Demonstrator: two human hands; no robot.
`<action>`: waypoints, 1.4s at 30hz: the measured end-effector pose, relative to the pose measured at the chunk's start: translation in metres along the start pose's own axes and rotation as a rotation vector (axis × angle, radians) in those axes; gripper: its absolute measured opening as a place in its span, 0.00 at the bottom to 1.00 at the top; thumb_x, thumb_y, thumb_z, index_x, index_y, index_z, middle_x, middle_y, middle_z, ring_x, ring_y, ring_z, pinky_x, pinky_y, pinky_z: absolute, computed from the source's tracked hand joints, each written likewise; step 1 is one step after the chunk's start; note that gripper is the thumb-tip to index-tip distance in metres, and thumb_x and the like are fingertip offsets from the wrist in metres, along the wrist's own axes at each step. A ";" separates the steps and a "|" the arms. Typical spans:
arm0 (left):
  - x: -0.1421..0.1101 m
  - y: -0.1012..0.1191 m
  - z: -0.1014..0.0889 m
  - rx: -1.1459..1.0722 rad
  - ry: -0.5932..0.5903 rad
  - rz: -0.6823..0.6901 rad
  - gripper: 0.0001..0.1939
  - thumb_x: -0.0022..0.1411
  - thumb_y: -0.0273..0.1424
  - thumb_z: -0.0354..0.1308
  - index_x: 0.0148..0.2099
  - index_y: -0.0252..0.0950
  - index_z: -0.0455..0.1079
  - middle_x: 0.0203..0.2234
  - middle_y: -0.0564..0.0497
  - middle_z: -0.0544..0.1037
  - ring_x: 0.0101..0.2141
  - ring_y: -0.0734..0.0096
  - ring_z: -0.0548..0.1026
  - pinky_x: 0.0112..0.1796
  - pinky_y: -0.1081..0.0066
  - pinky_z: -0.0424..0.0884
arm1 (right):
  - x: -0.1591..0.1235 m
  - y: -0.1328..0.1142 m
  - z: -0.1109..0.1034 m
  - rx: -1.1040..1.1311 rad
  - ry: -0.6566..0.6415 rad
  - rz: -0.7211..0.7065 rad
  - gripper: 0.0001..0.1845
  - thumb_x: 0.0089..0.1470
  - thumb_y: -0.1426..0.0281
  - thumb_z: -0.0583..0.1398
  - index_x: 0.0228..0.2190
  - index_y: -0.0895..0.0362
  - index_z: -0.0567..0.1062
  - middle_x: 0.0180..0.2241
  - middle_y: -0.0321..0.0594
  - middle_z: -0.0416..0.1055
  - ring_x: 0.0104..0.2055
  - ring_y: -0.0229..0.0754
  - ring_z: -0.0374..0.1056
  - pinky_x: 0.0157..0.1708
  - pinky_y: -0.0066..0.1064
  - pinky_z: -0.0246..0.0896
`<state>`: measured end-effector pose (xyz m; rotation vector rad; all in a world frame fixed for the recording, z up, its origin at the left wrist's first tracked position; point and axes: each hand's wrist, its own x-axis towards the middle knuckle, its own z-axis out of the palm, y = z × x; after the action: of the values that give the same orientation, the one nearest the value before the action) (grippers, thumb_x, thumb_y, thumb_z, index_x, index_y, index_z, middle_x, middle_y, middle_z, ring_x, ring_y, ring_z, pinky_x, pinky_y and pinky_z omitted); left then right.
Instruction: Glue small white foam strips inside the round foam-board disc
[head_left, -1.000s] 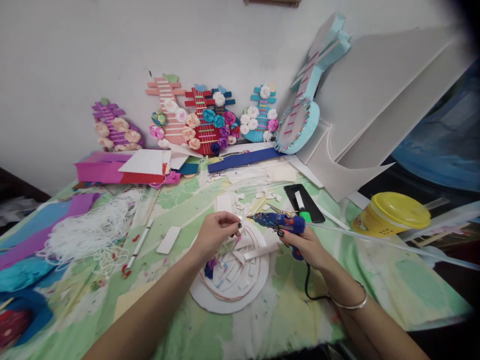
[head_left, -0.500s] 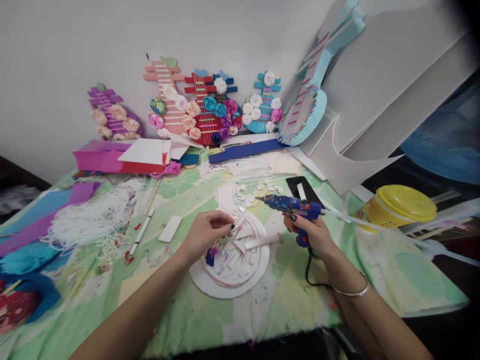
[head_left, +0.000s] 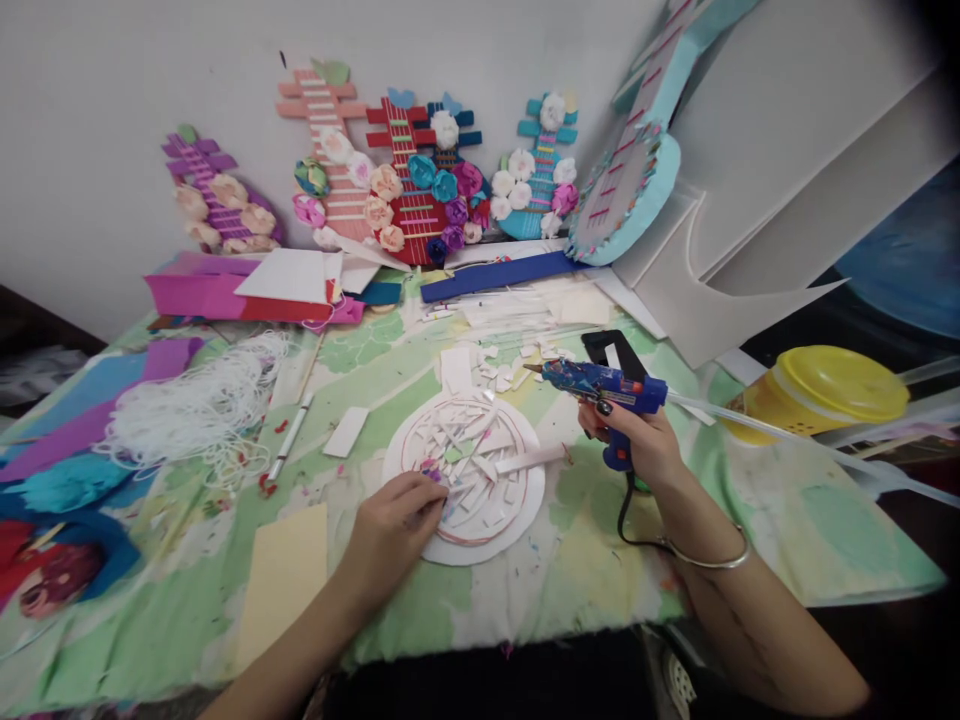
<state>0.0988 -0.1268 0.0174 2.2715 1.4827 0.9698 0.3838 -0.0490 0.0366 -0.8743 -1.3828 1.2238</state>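
A white foam disc (head_left: 517,500) lies flat on the green table cloth, covered with small white foam strips inside a red ring. My left hand (head_left: 391,528) rests at its near left edge, fingers pinched together on small pieces there; what they hold is too small to name. My right hand (head_left: 637,440) grips a blue glue gun (head_left: 600,384) to the right of the disc, above the table, nozzle pointing left. A clear glue stick (head_left: 757,428) trails out of its back. A black cord runs down from the handle.
Several foam guitars with paper flowers (head_left: 409,190) lean on the back wall, with a big pale blue one (head_left: 637,170) and white foam boards (head_left: 765,180) at right. White string (head_left: 195,410), coloured sheets (head_left: 247,295), a yellow tub (head_left: 825,395), a phone (head_left: 611,350) and a tan card (head_left: 281,580) lie around.
My left hand dropped from above the disc, near the gun's nozzle, to the disc's near left edge. My right hand drew the glue gun back to the right.
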 end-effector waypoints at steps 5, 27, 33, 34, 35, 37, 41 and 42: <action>-0.002 -0.005 0.006 0.144 -0.008 0.188 0.10 0.60 0.25 0.52 0.41 0.35 0.73 0.31 0.47 0.75 0.33 0.70 0.72 0.35 0.70 0.72 | 0.000 0.001 0.000 -0.017 0.005 0.009 0.14 0.52 0.62 0.57 0.20 0.56 0.67 0.20 0.35 0.60 0.22 0.36 0.53 0.23 0.32 0.45; 0.044 -0.001 -0.010 0.054 -0.122 0.228 0.12 0.56 0.21 0.51 0.36 0.36 0.75 0.32 0.47 0.73 0.34 0.70 0.70 0.35 0.71 0.68 | 0.003 -0.006 -0.001 0.050 0.181 -0.063 0.12 0.52 0.64 0.57 0.21 0.57 0.69 0.20 0.36 0.62 0.21 0.35 0.54 0.20 0.30 0.46; 0.138 -0.026 0.009 0.137 -0.169 0.131 0.10 0.54 0.24 0.54 0.37 0.34 0.75 0.32 0.48 0.76 0.34 0.68 0.73 0.37 0.69 0.68 | 0.005 -0.006 -0.003 0.066 0.272 -0.051 0.12 0.50 0.63 0.58 0.21 0.57 0.71 0.20 0.35 0.64 0.17 0.33 0.51 0.17 0.28 0.45; 0.154 -0.032 0.016 0.181 -0.199 0.126 0.11 0.54 0.24 0.54 0.38 0.34 0.75 0.33 0.46 0.76 0.35 0.67 0.73 0.38 0.68 0.68 | 0.005 -0.006 -0.003 0.063 0.280 -0.047 0.12 0.50 0.63 0.58 0.21 0.57 0.71 0.20 0.35 0.64 0.17 0.33 0.52 0.17 0.28 0.46; 0.169 -0.038 0.024 0.234 -0.239 0.138 0.13 0.53 0.25 0.55 0.41 0.33 0.74 0.35 0.45 0.76 0.35 0.65 0.73 0.39 0.67 0.68 | 0.005 -0.005 -0.004 0.059 0.283 -0.042 0.12 0.50 0.63 0.58 0.21 0.57 0.71 0.20 0.36 0.64 0.18 0.33 0.52 0.17 0.28 0.46; 0.193 -0.046 0.040 0.250 -0.295 0.184 0.14 0.50 0.25 0.57 0.41 0.32 0.75 0.35 0.44 0.76 0.35 0.64 0.73 0.39 0.67 0.67 | 0.006 -0.004 -0.006 0.048 0.288 -0.043 0.13 0.51 0.63 0.58 0.22 0.57 0.72 0.21 0.36 0.65 0.19 0.33 0.54 0.17 0.27 0.47; 0.212 -0.047 0.062 0.247 -0.439 0.336 0.12 0.45 0.22 0.57 0.34 0.35 0.77 0.31 0.46 0.77 0.35 0.65 0.73 0.40 0.70 0.66 | 0.006 -0.004 -0.010 0.018 0.329 -0.058 0.13 0.51 0.62 0.58 0.22 0.57 0.72 0.22 0.37 0.66 0.21 0.35 0.57 0.20 0.27 0.52; 0.213 -0.046 0.065 0.247 -0.468 0.366 0.12 0.45 0.21 0.56 0.32 0.35 0.77 0.29 0.47 0.77 0.34 0.66 0.73 0.40 0.70 0.65 | 0.006 -0.005 -0.011 0.019 0.339 -0.060 0.13 0.51 0.62 0.58 0.22 0.57 0.72 0.22 0.37 0.66 0.22 0.35 0.58 0.21 0.28 0.52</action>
<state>0.1627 0.0906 0.0271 2.7603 1.0562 0.2925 0.3935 -0.0420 0.0419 -0.9698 -1.1145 0.9885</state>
